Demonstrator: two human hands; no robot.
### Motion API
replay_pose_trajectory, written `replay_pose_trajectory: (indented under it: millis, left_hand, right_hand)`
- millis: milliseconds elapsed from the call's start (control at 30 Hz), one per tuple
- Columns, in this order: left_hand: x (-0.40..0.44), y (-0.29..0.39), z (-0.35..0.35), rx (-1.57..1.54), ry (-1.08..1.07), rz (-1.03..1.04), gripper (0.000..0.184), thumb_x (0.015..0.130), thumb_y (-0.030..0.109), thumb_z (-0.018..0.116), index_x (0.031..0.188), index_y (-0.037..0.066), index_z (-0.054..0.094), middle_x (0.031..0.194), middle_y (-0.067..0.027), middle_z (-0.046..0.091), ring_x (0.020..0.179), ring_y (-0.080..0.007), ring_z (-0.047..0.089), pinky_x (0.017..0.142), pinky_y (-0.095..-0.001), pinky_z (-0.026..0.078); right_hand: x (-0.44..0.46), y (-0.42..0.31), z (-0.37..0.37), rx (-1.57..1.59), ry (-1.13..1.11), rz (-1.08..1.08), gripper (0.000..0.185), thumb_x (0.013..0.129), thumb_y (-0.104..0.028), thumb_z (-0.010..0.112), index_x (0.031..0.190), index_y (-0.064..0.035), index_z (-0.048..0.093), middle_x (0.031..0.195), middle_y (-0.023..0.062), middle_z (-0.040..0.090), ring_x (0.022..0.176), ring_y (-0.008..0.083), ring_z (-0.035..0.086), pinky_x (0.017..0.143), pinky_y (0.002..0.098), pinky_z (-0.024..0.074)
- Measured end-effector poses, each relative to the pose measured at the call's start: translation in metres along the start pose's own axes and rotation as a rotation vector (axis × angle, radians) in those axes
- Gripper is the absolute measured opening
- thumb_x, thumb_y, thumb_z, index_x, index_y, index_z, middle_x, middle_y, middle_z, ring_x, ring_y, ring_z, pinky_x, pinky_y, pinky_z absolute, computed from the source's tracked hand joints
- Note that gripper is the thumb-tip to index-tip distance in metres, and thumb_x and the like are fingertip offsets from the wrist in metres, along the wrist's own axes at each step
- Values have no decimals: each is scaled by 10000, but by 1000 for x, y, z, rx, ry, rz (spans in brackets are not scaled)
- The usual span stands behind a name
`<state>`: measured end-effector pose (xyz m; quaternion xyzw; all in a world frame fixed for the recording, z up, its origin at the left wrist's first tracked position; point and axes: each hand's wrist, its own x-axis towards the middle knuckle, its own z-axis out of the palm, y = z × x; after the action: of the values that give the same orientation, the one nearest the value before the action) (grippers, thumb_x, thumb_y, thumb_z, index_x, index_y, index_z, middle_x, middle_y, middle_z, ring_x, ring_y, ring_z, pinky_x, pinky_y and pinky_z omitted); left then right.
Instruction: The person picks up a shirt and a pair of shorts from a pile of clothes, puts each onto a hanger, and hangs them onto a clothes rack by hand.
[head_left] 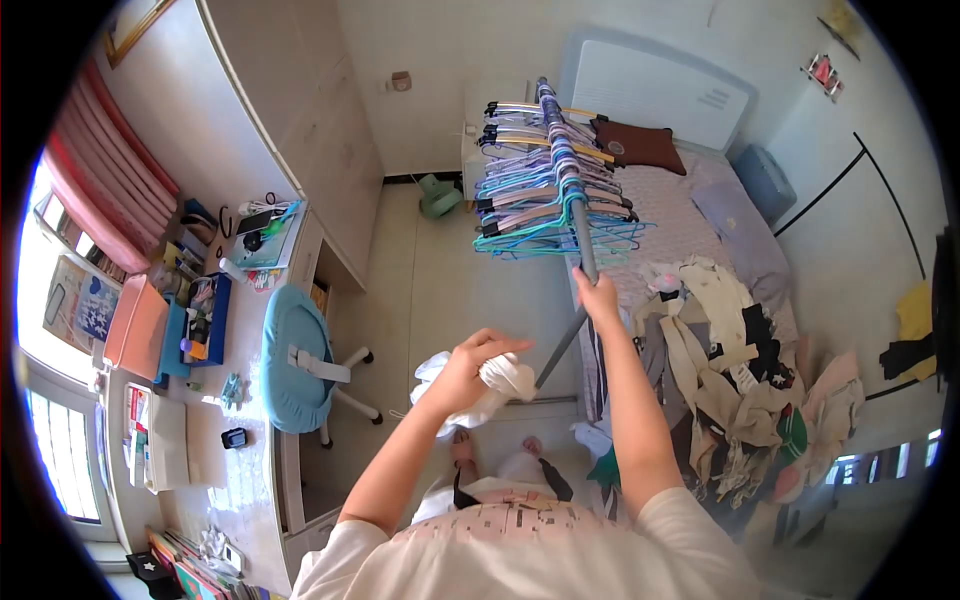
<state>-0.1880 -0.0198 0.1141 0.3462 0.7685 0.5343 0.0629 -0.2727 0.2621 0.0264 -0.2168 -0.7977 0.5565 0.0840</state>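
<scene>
A bunched white cloth (508, 378) is in my left hand (468, 372), whose thumb side is wrapped against it while the index finger points out to the right. My right hand (598, 297) is closed round the grey rail (583, 240) of a clothes rack, near its close end. Farther along the rail hang several hangers (540, 190) in blue, purple, green and black, with no clothes on them. To the right of my right arm, a heap of clothes (730, 390) in beige, black, white and green lies on the bed.
The bed (650, 210) holds a brown pillow (640, 147) and a grey one (735, 225). On the left are a blue chair (297, 360) and a cluttered desk (225, 500). A green fan (438, 197) stands on the floor ahead.
</scene>
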Motion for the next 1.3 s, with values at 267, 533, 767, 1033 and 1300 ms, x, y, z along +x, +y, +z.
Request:
replay_pose_trajectory:
  millis: [267, 533, 767, 1033, 1300]
  left_hand:
    - [0, -65, 48, -290, -111, -280, 837, 771, 14, 667, 1483, 161, 253, 1304, -199, 548, 1193, -311, 538, 1005, -371, 399]
    - [-53, -56, 76, -472, -357, -224, 649, 869, 137, 629, 1445, 108, 333, 1253, -144, 585, 1176, -256, 550, 995, -344, 408]
    - [-89, -35, 85, -471, -334, -216, 584, 843, 128, 651, 1380, 84, 425, 1235, -129, 598, 1118, -237, 581, 956, -330, 439]
    - [-113, -9, 106, -413, -185, -317, 587, 811, 89, 686, 1351, 40, 461, 1206, -101, 599, 1066, -176, 584, 935, -315, 449]
    - [-138, 7, 109, -341, -8, -404, 483, 812, 60, 661, 1275, 35, 527, 1159, -106, 626, 1070, -188, 594, 923, -305, 459]
  right_hand:
    - [-93, 6, 31, 88, -7, 57, 218, 787, -196, 599, 709, 7, 590, 529, 79, 561, 451, 177, 553, 452, 323, 429]
    - [-207, 14, -2, 94, -24, 114, 187, 788, -160, 595, 755, 25, 592, 560, 69, 564, 492, 152, 553, 463, 316, 415]
    - [-297, 25, -14, 157, 21, 98, 187, 801, -163, 653, 843, 16, 621, 636, 54, 585, 592, 132, 571, 536, 298, 437]
    - [-285, 34, -14, 26, 19, 39, 319, 832, -294, 668, 890, 19, 642, 672, 128, 624, 634, 213, 612, 602, 351, 461]
    - [-279, 34, -10, 79, 13, 3, 364, 825, -343, 688, 912, 5, 625, 655, 70, 599, 608, 188, 584, 589, 327, 452]
